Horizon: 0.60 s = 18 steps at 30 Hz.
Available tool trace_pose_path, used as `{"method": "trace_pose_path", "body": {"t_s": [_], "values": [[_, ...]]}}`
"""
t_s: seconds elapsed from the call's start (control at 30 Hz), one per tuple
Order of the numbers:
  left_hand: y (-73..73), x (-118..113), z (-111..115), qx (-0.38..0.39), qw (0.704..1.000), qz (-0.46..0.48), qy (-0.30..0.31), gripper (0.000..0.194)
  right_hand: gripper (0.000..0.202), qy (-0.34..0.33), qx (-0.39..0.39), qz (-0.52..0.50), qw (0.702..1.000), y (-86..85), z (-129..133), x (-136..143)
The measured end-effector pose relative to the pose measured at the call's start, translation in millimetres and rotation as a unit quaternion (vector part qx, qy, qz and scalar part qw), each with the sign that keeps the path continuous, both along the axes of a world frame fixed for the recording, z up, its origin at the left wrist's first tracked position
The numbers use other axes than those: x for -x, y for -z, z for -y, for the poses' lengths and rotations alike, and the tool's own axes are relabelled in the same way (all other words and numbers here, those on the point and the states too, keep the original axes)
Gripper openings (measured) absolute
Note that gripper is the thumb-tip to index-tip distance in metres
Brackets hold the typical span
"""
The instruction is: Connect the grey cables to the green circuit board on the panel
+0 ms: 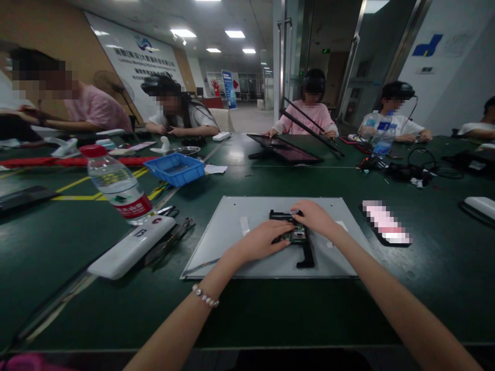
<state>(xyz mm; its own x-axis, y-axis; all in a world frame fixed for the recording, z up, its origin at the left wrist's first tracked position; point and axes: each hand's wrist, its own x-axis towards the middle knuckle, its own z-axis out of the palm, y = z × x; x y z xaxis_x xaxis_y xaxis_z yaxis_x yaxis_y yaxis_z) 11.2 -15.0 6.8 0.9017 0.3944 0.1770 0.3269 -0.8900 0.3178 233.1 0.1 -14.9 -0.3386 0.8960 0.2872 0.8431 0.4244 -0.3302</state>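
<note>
A light grey flat panel (220, 232) lies on the green table in front of me. On it rests a black plastic frame (307, 256) with a green circuit board (298, 234) inside. My left hand (266, 238) lies over the left side of the frame, its fingers extended across the board. At the frame's top right, my right hand (314, 216) has its fingers bent together on the black edge; what is between the fingertips is too small to name.
Left of the panel are a white power bank (131, 247), a water bottle (119, 190) and a blue tray (176, 170). A phone (386, 224) lies right. Across the table (232, 304), several people sit, one holding a dark screen (286, 149).
</note>
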Motion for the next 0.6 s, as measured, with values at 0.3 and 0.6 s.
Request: {"method": "trace_pose_path", "body": {"t_s": [0.3,0.6], "values": [[0.8,1,1,-0.003,1.0,0.01,-0.004,0.04,0.023,0.093,-0.053,0.021,0.994,-9.5,3,-10],[-4.4,1,3,0.008,1.0,0.005,-0.015,0.043,0.026,0.11,-0.026,0.009,0.994,17.3,23,-46]]}}
